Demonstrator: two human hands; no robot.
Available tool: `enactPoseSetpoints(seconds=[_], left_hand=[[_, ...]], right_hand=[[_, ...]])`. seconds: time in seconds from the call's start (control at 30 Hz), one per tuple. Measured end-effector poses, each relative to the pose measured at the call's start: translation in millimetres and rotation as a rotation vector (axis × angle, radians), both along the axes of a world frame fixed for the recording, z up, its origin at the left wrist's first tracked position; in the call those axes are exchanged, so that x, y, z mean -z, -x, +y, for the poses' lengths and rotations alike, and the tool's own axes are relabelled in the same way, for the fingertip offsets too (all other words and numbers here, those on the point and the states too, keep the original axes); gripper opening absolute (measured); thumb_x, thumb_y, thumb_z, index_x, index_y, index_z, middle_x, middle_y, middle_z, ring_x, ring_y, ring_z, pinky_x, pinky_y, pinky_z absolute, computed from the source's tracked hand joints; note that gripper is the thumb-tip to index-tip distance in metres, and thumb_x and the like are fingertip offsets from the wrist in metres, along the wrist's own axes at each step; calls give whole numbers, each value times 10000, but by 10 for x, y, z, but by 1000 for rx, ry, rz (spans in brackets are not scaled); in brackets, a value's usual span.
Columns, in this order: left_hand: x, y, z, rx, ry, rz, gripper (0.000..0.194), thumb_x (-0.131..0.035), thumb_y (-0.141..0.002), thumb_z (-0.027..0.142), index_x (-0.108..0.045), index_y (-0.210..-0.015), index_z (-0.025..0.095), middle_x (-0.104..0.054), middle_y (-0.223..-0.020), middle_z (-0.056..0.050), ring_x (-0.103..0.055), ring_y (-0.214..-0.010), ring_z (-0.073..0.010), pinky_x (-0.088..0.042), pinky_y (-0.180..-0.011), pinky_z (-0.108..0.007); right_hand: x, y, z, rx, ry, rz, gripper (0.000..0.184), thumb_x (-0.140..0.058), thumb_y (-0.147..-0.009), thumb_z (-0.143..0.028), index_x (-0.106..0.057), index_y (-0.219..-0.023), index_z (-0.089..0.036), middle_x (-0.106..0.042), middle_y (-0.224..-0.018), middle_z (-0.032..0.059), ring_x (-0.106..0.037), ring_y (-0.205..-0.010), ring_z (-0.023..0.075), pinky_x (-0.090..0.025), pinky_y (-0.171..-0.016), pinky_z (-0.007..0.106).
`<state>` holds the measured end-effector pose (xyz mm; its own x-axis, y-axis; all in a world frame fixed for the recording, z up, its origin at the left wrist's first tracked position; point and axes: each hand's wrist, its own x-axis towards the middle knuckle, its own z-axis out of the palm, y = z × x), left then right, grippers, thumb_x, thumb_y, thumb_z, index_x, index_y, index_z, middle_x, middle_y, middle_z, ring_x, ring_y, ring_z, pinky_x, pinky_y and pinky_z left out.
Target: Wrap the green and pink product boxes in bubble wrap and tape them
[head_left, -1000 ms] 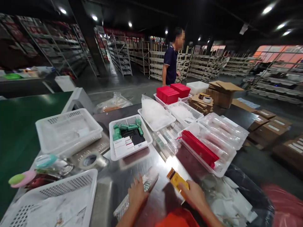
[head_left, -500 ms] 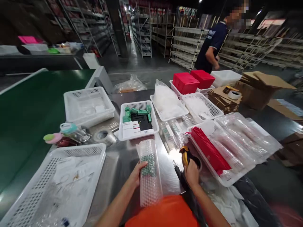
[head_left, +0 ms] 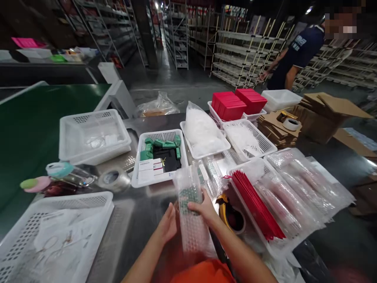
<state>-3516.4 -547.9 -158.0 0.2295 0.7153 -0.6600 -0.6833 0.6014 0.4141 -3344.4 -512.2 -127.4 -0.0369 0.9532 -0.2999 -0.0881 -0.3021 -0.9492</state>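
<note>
A bubble-wrapped package [head_left: 191, 232] with something green and patterned inside stands tilted in front of me, blurred at its edges. My right hand [head_left: 204, 208] grips its right side, thumb across the front. Just off the left edge is my left hand [head_left: 167, 225], fingers extended and apart, apparently holding nothing. To the right of the package a yellow and black tape dispenser [head_left: 226, 210] lies on the metal table [head_left: 138, 216], against a white basket. My right forearm covers the table area below the dispenser.
Beyond the package sits a white basket [head_left: 136, 179] with green and black items. Red envelopes [head_left: 256, 204] and bubble-wrapped packs [head_left: 290, 196] fill the right basket. At left are a tape roll [head_left: 113, 179], bottles [head_left: 70, 177] and another basket [head_left: 107, 220]. A person [head_left: 300, 55] stands beyond the table.
My right hand has left the tape dispenser and taken hold of the package. My left hand has let go. The package is raised and tilted. The person behind moved right.
</note>
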Motion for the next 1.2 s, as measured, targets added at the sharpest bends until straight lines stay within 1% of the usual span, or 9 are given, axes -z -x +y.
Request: enactPoseSetpoints(seconds=[0.1, 0.23, 0.4, 0.53, 0.63, 0.7, 0.9, 1.0, 1.2], left_hand=[[136, 158, 7, -82, 90, 215, 406, -554, -931, 410, -585, -1301, 244, -559, -1465, -106, -534, -1349, -277, -491, -1025, -396], [504, 446, -367, -48, 254, 307, 331, -533, -910, 332, -644, -1176, 169, -560, -1455, -174, -524, -1362, -314, -482, -1038, -405], [849, 568, -836, -39, 401, 325, 359, -505, -896, 357, -629, -1174, 167, -635, -1360, -184, -556, -1330, -337, -426, -1119, -464], [905, 547, -818, -62, 428, 332, 370, -538, -865, 355, -615, -1168, 157, -636, -1348, -202, -573, -1312, -344, -430, -1121, -458], [885, 564, -718, -85, 406, 356, 365, -593, -830, 349, -625, -1141, 161, -646, -1326, -211, -595, -1288, -337, -444, -1107, -450], [867, 592, -687, -76, 378, 370, 364, -626, -818, 361, -638, -1123, 163, -654, -1313, -212, -612, -1265, -339, -441, -1108, -456], [857, 652, -746, -87, 372, 386, 356, -649, -814, 384, -661, -1094, 164, -666, -1297, -215, -640, -1226, -338, -446, -1103, -462], [839, 702, -869, -118, 440, 412, 326, -649, -786, 385, -664, -1041, 181, -681, -1271, -207, -635, -1236, -344, -459, -1085, -453], [599, 887, -1784, -333, 493, 531, 488, -699, -517, 618, -604, -908, 343, -791, -1016, -44, -555, -1321, -360, -491, -1032, -463]], right_hand=[[-319, -284, 691, 159, -98, -362, 1055, -856, -559, -470, -375, -1465, -222, -556, -1409, 142, -536, -1298, 332, -409, -1117, 484], [-626, -695, 1487, 295, -7, -934, 1092, -806, -647, -457, -261, -1550, -172, -475, -1465, 247, -504, -1310, 433, -402, -1071, 572], [-655, -875, 1962, 618, -129, -960, 1124, -748, -691, -484, -157, -1562, -92, -375, -1532, 285, -448, -1372, 407, -401, -1092, 508], [-514, -872, 1945, 382, -211, -848, 1137, -817, -590, -466, -269, -1537, -156, -446, -1508, 219, -454, -1370, 384, -390, -1110, 504], [-287, -864, 1823, 35, -142, -520, 1060, -875, -504, -456, -433, -1428, -186, -596, -1376, 156, -567, -1252, 327, -455, -1056, 459], [-99, -862, 1751, -52, -38, -301, 946, -877, -504, -480, -519, -1323, -172, -681, -1235, 137, -650, -1103, 302, -512, -966, 441], [291, -964, 1698, -53, 107, -210, 713, -854, -487, -572, -675, -1022, -136, -743, -1000, 133, -689, -919, 307, -547, -815, 410], [348, -1047, 1719, 2, 104, -325, 800, -774, -557, -646, -648, -1147, -121, -701, -1135, 169, -651, -1060, 340, -520, -897, 438], [231, -979, 1622, 140, -53, -624, 870, -668, -682, -591, -474, -1375, -101, -526, -1363, 231, -491, -1275, 376, -364, -1108, 532]])
